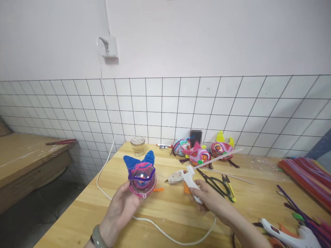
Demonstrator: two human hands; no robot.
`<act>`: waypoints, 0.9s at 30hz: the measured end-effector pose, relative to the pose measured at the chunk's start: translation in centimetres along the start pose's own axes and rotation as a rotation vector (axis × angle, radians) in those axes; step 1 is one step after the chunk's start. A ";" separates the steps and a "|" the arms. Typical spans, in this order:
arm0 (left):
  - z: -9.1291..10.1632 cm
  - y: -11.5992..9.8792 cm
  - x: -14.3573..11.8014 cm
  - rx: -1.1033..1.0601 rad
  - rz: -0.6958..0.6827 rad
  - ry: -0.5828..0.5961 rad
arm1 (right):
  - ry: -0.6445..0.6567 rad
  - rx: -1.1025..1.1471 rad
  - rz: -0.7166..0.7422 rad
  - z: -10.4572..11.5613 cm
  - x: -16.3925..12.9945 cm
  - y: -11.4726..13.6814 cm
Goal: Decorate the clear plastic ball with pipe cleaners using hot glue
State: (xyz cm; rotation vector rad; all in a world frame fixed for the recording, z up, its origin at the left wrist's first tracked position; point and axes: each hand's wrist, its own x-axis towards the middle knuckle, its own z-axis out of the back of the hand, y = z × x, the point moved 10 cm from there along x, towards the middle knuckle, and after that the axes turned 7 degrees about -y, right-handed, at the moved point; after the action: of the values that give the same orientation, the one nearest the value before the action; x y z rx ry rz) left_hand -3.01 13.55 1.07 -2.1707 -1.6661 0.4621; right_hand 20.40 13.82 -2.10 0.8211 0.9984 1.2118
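My left hand (125, 205) is closed around the lower edge of a clear plastic ball ornament (143, 184), with pink and purple fuzzy trim and two blue fuzzy ears on top. A wavy purple pipe cleaner (141, 178) crosses its front. In my right hand (204, 196) is a white hot glue gun (190, 179), its nozzle pointing left toward the ball but apart from it. A long clear glue stick (217, 158) sticks out of the gun's back. Its white cord (178, 241) loops across the table. An orange strip (158, 189) shows beside the ball.
Several decorated ornaments (198, 156) stand against the tiled wall. A lidded glass jar (138, 146) is at the back left. Scissors (217, 184) and yellow-handled snips (231, 189) lie right of the gun. Pipe cleaner bundles (305, 175) and another white tool (281, 234) occupy the right side.
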 end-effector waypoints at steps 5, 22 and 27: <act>0.4 -0.2 0.0 0.025 -0.025 -0.038 | -0.145 0.192 0.232 1.5 -1.7 4.9; 0.1 -0.8 -0.3 0.210 -0.123 -0.033 | 0.033 0.047 0.344 -1.8 -6.9 7.7; -0.2 -0.9 -0.3 0.270 -0.148 -0.008 | 0.014 -0.019 0.329 -1.9 -7.5 7.4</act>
State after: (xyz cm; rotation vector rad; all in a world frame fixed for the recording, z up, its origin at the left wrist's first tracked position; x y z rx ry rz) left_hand -3.75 13.47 1.64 -1.8409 -1.6483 0.6150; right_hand 15.54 7.75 5.29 0.9894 0.8832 1.5062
